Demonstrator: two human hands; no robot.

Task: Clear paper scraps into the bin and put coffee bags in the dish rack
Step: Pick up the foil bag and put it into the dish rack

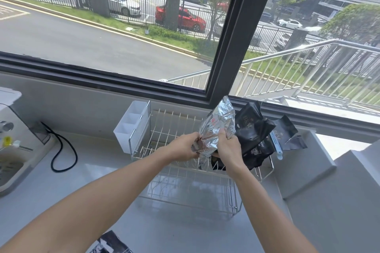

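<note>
Both hands on it: left hand (185,146) and right hand (227,146) closed around the silver coffee bag (218,125), over the dish rack (164,129). Best stand it upright beside the black bags (253,133), just right of the right hand.

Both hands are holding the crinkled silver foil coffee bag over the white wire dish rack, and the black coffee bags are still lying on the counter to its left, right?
Not quite. The head view shows the black coffee bags already in the white wire dish rack, at its right end. Both the left hand and right hand do hold the crinkled silver foil coffee bag over the rack.
</note>
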